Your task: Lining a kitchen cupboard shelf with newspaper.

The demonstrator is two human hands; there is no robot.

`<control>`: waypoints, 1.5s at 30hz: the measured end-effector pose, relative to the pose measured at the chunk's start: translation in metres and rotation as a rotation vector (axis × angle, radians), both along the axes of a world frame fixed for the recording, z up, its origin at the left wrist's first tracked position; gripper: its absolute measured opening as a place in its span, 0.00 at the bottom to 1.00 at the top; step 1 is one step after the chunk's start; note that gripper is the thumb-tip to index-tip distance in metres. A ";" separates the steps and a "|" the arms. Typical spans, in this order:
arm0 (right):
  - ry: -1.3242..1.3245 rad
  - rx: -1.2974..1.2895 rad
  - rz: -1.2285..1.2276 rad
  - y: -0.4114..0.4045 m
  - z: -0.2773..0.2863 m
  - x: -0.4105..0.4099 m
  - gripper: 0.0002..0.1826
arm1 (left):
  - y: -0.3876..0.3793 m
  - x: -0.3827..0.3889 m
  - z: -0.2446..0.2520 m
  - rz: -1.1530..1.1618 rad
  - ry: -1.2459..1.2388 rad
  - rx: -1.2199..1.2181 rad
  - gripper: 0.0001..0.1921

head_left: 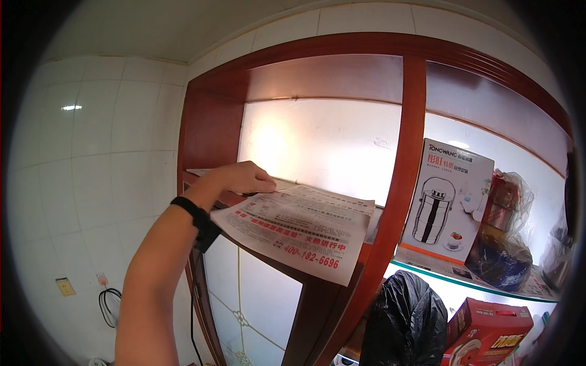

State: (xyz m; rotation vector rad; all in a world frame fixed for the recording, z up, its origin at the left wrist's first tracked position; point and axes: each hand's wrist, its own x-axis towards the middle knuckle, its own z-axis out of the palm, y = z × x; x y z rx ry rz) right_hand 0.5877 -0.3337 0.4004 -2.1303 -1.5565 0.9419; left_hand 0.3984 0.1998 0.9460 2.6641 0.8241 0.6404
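Observation:
My left hand (249,177) reaches up to a shelf of a reddish-brown wooden cabinet (413,137), its fingers pinched together at the upper left edge of a printed newspaper sheet (293,228). The sheet lies on the shelf, and its near part hangs over the front edge. Another piece of paper shows under and behind the fingers. A black band with a dark device (206,233) is on the left wrist. My right hand is out of view.
Right of the upright stand a boxed steel food carrier (446,201) and plastic-wrapped items (501,233) on a glass shelf (476,288). Below are a black plastic bag (405,320) and a red box (490,331). Under the papered shelf is a glass-panelled door (256,297). A tiled wall rises at left.

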 end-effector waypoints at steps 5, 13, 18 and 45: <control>0.003 -0.046 -0.046 -0.002 0.007 -0.006 0.17 | 0.027 -0.054 0.014 -0.223 0.047 -0.155 0.31; 0.033 0.068 -0.012 0.009 0.016 -0.014 0.16 | -0.052 0.025 0.013 -0.099 0.215 0.082 0.43; 0.124 -0.100 -0.025 0.024 0.026 -0.024 0.16 | -0.036 0.046 -0.026 0.015 0.285 0.028 0.48; 0.080 -0.062 0.064 0.007 -0.006 -0.009 0.14 | -0.028 0.045 -0.025 0.041 0.268 0.000 0.52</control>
